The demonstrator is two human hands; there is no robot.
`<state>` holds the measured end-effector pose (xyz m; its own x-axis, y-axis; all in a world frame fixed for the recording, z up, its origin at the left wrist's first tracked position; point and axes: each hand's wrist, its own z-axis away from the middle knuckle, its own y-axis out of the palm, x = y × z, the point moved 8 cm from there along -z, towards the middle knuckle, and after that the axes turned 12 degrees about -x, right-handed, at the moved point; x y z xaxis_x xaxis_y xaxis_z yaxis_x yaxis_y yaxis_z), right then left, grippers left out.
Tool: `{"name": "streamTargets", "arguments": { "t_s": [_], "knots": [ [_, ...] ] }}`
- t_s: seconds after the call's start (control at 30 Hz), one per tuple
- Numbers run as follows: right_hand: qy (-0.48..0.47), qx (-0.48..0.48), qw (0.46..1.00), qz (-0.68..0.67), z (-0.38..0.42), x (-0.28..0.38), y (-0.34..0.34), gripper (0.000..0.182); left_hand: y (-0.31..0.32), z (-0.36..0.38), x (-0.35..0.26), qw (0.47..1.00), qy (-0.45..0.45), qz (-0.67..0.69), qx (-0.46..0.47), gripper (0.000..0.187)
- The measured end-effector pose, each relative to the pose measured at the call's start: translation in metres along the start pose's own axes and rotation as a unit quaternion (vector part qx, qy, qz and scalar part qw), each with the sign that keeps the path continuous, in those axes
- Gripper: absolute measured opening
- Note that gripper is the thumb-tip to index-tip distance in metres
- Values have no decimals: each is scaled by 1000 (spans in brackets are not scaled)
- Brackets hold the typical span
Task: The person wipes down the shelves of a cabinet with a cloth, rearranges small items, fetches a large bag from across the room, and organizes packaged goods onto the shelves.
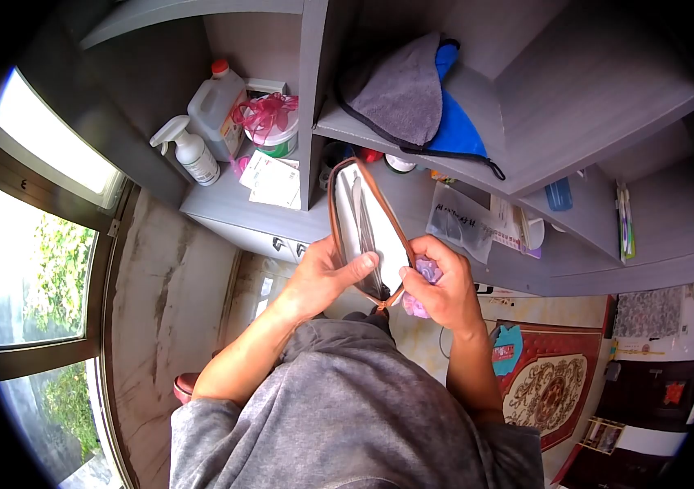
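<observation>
A brown-edged zip pouch (392,232) with a white lining is spread open in front of my chest. My left hand (326,277) grips its left side, the thumb reaching inside over the grey inner divider. On the right side, my right hand (445,285) pinches the pouch's edge near the zip end. A pink and purple crinkled item (420,297) is tucked in the fingers of that same hand. Whatever lies deep inside the pouch cannot be made out.
Grey shelving (241,222) holds a spray bottle (192,155), a jug (216,106), a tub (273,126) and papers (269,179). A grey and blue cloth (412,98) hangs over a shelf edge. Further right are a clear bag (457,220) and a patterned red rug (555,391).
</observation>
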<state>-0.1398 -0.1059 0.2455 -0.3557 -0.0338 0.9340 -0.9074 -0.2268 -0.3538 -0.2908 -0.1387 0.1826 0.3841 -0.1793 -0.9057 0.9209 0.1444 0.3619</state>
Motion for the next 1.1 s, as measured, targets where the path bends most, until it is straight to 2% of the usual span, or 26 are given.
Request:
{"name": "streamTargets", "arguments": {
  "t_s": [0.13,0.23,0.33,0.43,0.57,0.67,0.77,0.87,0.97,1.1],
  "knots": [
    [-105,-50,993,27,5,17,-3,13,-3,3,-9,996,53,-69,-12,31],
    [-92,-41,994,31,4,8,-6,20,-7,4,-7,991,41,-124,-12,32],
    [-80,-37,996,14,3,7,-12,20,-6,5,-9,995,61,-81,-6,31],
    [-12,0,996,-93,-1,-5,-12,20,-3,6,-12,999,36,-14,13,29],
    [31,38,988,-146,-5,-6,-5,29,-1,5,-15,1000,21,7,13,29],
    [-12,30,993,-110,-9,-1,0,36,-5,2,-12,1000,19,2,3,27],
    [-185,-81,979,21,-11,20,-4,35,-8,-1,-10,1000,4,-12,-16,27],
    [-321,-104,933,129,-6,52,-2,31,-7,-4,-12,999,6,-27,-24,27],
    [-350,-118,916,158,-5,65,2,28,-4,-5,-17,998,-7,-50,-25,26],
    [-301,-113,912,254,-22,69,14,18,1,-10,-10,996,18,-90,-1,21]
  ]
}}
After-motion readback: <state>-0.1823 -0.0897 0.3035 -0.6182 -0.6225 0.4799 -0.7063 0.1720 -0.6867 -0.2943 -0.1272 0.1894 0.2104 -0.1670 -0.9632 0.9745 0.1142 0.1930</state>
